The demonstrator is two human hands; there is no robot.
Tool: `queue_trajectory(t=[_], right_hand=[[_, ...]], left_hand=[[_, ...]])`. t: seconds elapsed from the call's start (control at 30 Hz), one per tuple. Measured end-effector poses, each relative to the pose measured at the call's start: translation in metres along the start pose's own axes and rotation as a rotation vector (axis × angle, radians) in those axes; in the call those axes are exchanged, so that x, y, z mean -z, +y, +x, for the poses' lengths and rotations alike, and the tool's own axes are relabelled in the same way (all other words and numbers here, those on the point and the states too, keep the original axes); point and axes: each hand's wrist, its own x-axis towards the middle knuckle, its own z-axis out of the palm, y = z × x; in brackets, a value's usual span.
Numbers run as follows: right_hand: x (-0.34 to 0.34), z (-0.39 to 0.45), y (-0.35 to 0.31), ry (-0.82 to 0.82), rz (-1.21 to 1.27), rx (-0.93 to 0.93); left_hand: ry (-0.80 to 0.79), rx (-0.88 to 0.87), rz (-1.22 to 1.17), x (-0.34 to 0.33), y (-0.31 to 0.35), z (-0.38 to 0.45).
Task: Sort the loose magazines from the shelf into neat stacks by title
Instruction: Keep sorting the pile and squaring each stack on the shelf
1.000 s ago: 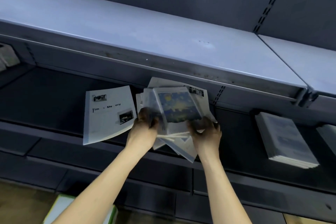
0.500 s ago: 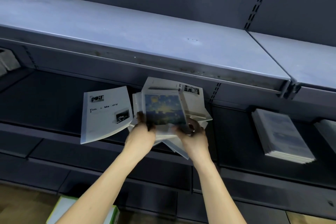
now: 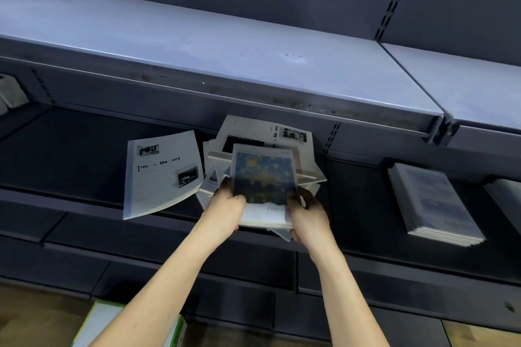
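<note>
Dark grey metal shelving fills the view, and the middle shelf point(image 3: 70, 166) carries everything of interest. On that shelf, roughly at its centre, lies a messy pile of magazines point(image 3: 284, 146), fanned out at different angles with corners sticking past one another.

2 bare hands reach up to the near edge of this pile. The left hand point(image 3: 225, 205) grips the left edge of the top magazine point(image 3: 263, 177), a slightly blurred cover with a dark blue picture dotted with yellow. The right hand point(image 3: 308, 214) grips the right side of the same bundle, thumb on top and fingers curled underneath, so both hands are clamped on the blue-covered magazine and the few white copies directly under it. This bundle overhangs the front lip of the shelf.

Behind the blue cover, at the back of the pile, a white magazine lies turned sideways; part of the title "Me ory" and a small photo show on it.

Just left of the pile, almost touching it, a single white magazine point(image 3: 162, 172) lies face up with its near corner past the shelf lip. Its cover reads "Tim & Me ory" and has 2 small black-and-white photos.

Well to the right of the pile, on the same shelf level, sits a neat stack point(image 3: 431, 200) of pale magazines with a blurred bluish cover.

Above the pile runs a lighter grey upper shelf point(image 3: 197, 45). Below it, at the bottom left, a green and white box point(image 3: 95, 324) rests on a wooden floor.
</note>
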Motion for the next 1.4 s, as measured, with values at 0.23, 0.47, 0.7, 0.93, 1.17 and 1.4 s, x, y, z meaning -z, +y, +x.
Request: queue_trajectory(t=[0.23,0.47,0.7,0.93,1.17,1.4], right_hand=[[0.001,-0.011,0.001,-0.058,0.078,0.032],[-0.005,-0.024,0.001,0.002,0.050,0.144],[-0.008,-0.042,0.012,0.177,0.021,0.143],[0.002,-0.076,0.029,0.298,0.083,0.064],[0.031,-0.100,0.047,0.366,0.135,0.018],[0.078,-0.119,0.064,0.367,0.166,0.000]], left_hand=[[0.111,-0.032,0.005,-0.013,-0.009,0.002],[0.172,-0.119,0.061,-0.014,-0.009,-0.003],[0.111,-0.246,0.048,-0.013,-0.010,-0.011],[-0.044,-0.371,0.054,-0.029,-0.011,-0.020],[-0.124,-0.380,0.102,-0.065,-0.006,-0.034],[-0.145,-0.400,0.091,-0.109,0.007,-0.053]])
